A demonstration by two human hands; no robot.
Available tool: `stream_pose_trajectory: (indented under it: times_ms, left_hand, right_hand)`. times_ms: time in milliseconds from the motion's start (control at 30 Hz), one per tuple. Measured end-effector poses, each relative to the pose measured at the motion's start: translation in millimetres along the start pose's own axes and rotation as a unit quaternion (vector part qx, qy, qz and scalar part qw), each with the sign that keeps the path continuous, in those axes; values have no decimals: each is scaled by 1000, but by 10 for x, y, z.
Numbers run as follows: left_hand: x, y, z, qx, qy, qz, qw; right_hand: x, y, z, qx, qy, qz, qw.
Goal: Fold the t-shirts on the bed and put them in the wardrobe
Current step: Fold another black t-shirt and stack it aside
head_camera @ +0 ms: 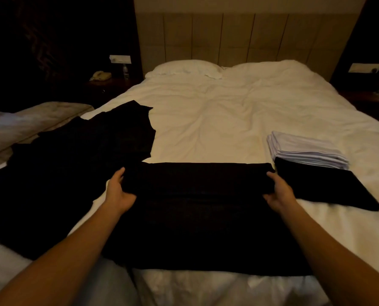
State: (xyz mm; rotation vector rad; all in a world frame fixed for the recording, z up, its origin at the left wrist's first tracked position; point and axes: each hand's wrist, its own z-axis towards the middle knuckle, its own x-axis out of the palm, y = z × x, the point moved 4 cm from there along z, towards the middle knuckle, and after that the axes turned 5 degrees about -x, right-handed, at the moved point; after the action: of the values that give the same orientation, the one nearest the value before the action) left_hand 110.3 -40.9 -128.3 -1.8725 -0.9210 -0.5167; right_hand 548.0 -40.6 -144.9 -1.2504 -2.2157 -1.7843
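A black t-shirt lies spread in front of me on the white bed, its far part doubled over into a band. My left hand grips the left end of that fold. My right hand grips the right end. A heap of unfolded black t-shirts lies to the left. On the right sit a folded black t-shirt and, behind it, a stack of folded white t-shirts.
Two white pillows lie against the padded headboard. A dark bedside table with a phone and a bottle stands at the far left. A beige seat adjoins the bed's left side.
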Motion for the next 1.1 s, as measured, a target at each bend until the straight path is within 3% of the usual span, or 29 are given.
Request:
stream_pose_trajectory:
  times_ms: [200, 433, 567, 833, 933, 1100]
  left_hand:
    - [107, -209, 150, -44, -25, 154, 987]
    - [167, -356, 439, -75, -65, 320, 942]
    - [115, -383, 586, -58, -86, 318, 942]
    - [246, -419, 639, 22, -49, 299, 953]
    - [193, -431, 613, 24, -45, 360, 932]
    - [96, -452, 501, 80, -76, 498, 860]
  right_hand:
    - [52, 216, 240, 38, 28, -151, 987]
    - [206, 347, 426, 72, 91, -315, 942]
    - [213, 349, 558, 66, 93, -367, 923]
    - [145, 255, 673, -50, 72, -331, 940]
    - [122, 265, 588, -65, 65, -374, 923]
    - [42, 387, 359, -114, 23, -493, 862]
